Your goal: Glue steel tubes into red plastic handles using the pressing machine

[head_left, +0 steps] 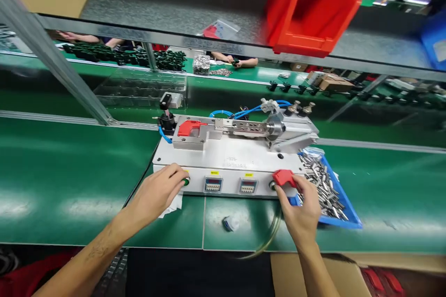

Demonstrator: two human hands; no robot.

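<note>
Two red parts show: the held red part (283, 177) is partly covered by the right hand (302, 211), which pinches it, and the mounted red part (188, 128) sits in the machine (223, 153). Lettering there is too small to read, and the left hand (156, 191) partly hides a green button (186, 181). Both parts are bright and angular. The mounted one lies beyond the left hand, whose bent fingers touch the button; whether they grip it I cannot tell.
</note>
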